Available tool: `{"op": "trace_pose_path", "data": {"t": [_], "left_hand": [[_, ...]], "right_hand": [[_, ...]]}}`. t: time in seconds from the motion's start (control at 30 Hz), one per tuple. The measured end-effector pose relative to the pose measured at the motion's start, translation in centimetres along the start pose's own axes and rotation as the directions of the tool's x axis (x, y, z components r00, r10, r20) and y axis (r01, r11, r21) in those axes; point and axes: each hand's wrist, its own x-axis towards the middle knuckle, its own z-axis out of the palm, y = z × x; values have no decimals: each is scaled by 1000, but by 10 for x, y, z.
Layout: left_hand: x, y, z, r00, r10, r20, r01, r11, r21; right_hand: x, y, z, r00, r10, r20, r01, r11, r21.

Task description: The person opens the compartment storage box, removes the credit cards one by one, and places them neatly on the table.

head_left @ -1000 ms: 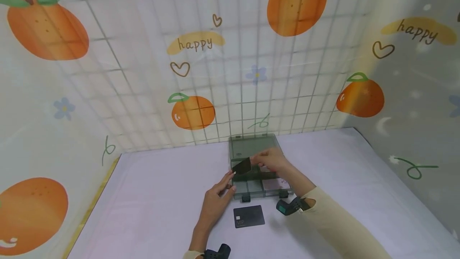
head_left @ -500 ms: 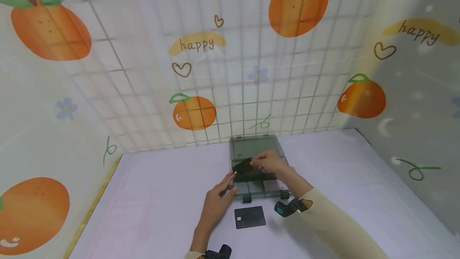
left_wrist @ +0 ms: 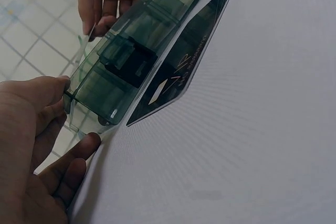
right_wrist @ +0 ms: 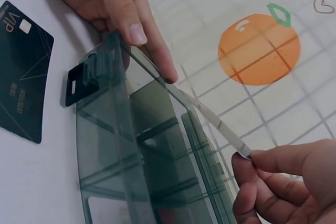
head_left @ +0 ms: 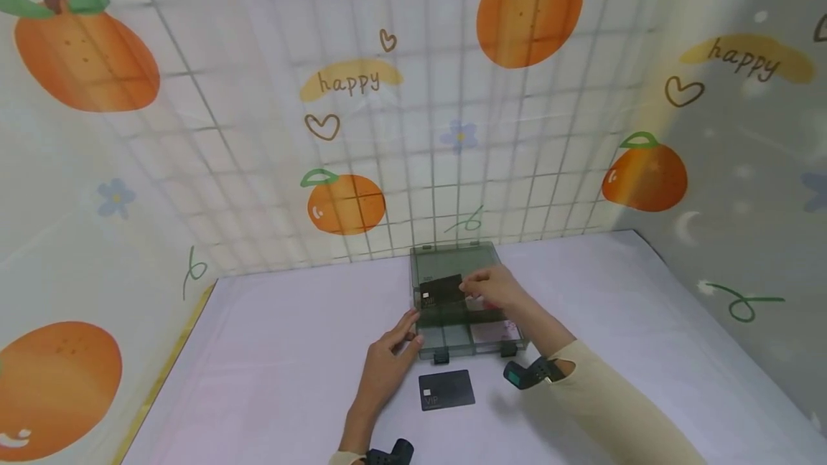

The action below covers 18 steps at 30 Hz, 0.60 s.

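One held card [head_left: 442,289] up at the box [head_left: 459,351], and the right hand [head_left: 494,289] has it pinched by its right-hand edge, thumb against fingers! Chip and VIP lettering show at the far end of that grip, so the held card reaches out to the left of those fingertips, over the box's left half, its top edge cutting across the opened lid [head_left: 452,262]. From the right wrist it's nearly edge-on, a thin pale strip slanting from the pinch toward the left hand [head_left: 385,364]. Whether its low edge meets the box can't be made out.

Over to the left hand: fingers extended, nothing clenched, thumb and fingertips resting on the box's left front corner, the index tip near the low left end of the held card.

Down in front, the lower card [head_left: 446,390] lies flat on the white table [head_left: 291,357], chip on its left, just this side of the box and to the right of the left hand. Two dark latches [head_left: 441,357] hang on the box's front wall, and a pinkish piece [head_left: 496,331] sits in the right front compartment. Behind it all, orange-print cloth [head_left: 258,178]!
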Motion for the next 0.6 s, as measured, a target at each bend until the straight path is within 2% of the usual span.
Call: {"op": "trace_pose_path", "data": {"t": [0.27,0.43,0.6], "left_hand": [[1,-1,1,1000,-15,0,15,1000,10],[0,1,1,1000,-10,-6,10,1000,18],[0,2,1,1000,3,-10,-3,1000,9]], "right_hand": [[-4,5,-12,999,-34,-20,35,999,5],[-11,6,-20,999,-19,-27,19,1000,-16],[-19,6,-27,999,2,-33,-2,1000,12]]}}
